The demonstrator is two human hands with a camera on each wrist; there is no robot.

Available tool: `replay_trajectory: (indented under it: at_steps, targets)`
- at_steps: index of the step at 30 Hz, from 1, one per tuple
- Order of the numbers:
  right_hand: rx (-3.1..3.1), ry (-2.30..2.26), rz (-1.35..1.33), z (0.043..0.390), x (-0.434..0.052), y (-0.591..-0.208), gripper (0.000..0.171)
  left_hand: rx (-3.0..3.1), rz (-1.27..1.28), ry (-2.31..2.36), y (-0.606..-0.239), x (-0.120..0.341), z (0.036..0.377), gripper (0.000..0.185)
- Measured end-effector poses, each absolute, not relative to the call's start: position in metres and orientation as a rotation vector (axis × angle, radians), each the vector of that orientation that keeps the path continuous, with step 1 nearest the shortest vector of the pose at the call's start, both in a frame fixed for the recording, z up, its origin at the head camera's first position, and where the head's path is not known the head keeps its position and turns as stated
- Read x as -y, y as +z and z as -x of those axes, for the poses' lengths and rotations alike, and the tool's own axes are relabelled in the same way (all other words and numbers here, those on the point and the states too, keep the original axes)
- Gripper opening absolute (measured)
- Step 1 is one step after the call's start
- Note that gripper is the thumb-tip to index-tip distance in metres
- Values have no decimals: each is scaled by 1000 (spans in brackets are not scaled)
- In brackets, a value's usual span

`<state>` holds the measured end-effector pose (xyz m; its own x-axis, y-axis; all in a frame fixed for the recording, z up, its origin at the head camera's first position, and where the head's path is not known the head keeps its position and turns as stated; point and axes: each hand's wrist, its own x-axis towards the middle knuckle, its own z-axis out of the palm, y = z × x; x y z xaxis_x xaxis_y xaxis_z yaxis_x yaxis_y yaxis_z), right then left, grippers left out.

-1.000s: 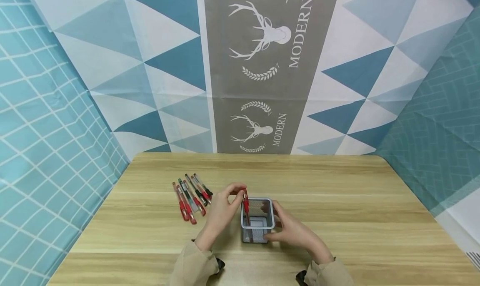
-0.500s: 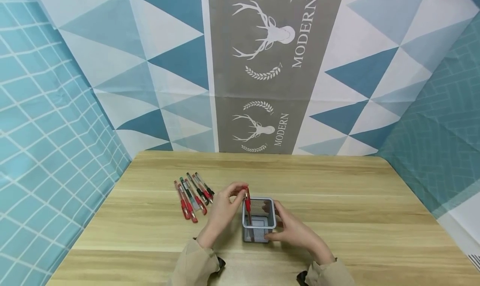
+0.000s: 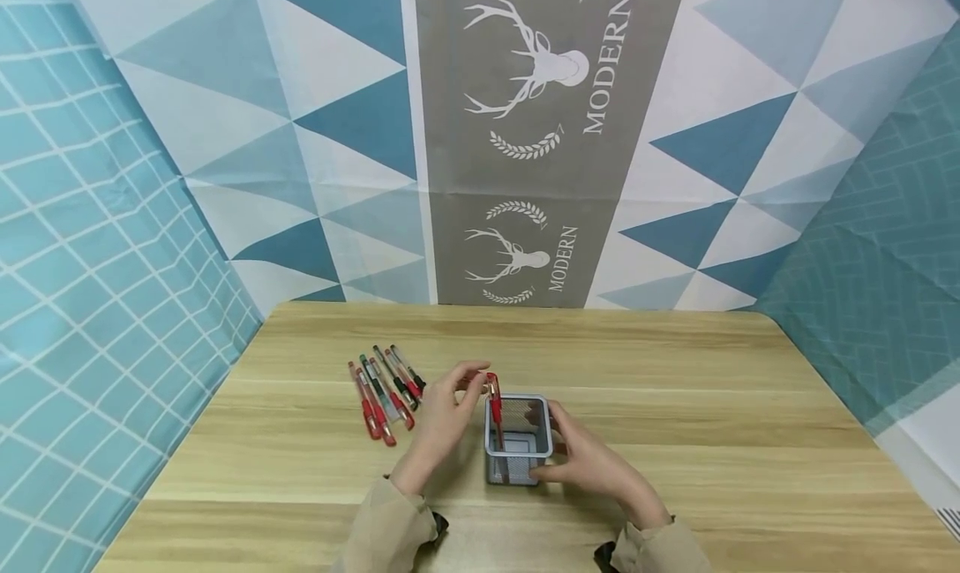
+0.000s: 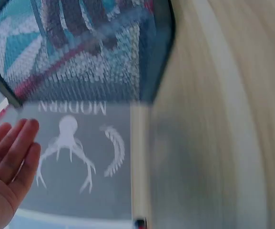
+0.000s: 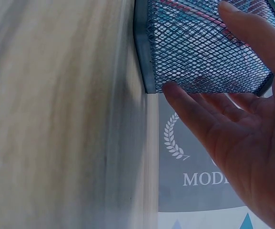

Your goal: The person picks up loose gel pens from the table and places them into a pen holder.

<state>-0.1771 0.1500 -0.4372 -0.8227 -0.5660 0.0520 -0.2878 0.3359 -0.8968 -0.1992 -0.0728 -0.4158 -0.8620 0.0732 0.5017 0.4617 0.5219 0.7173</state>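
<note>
A light wooden surface (image 3: 675, 406) stands against a backdrop of blue and white triangles with a grey deer-print strip. Near the middle of its near edge sits a square grey wire-mesh pen holder (image 3: 517, 439), and a red capped gel pen (image 3: 494, 406) stands upright inside it, leaning in the far-left corner with its cap above the rim. The left hand (image 3: 442, 423) hovers just beside that cap, its grip spread, thumb and forefinger parted and apparently off the pen; the left wrist view shows relaxed, straight fingers (image 4: 13, 148) holding nothing. The right hand (image 3: 592, 460) steadies the holder, with its thumb on the near side and fingers (image 5: 199, 114) laid flat against the mesh wall.

Judging from this, the step in hand is the drop of one pen into the holder, just finished. The next move would call for the left hand to travel toward the left edge, where the row of loose red and dark pens (image 3: 384, 389) lies close together, and to pinch one singly by its barrel while the right hand braces the holder.
</note>
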Motion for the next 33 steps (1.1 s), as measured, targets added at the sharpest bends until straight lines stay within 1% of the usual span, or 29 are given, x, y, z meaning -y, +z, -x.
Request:
replay_trajectory:
  at_steps: [6,10,13,20,33]
  targets:
    - [-2320,-1482,769,177,-150,-438,88,2499,350,-801,-423,93,206,14]
    - [-2324,-1474,757,177,-150,-439,88,2562,325,-575,-427,103,209,15]
    - [-2330,-1464,747,176,-150,-439,87,2646,310,-501,-428,108,208,16]
    - [-2322,-1459,752,176,-150,-438,88,2913,321,-405,-435,114,204,31]
    - [-2312,-1468,767,177,-151,-439,87,3040,391,-352,-435,115,201,40]
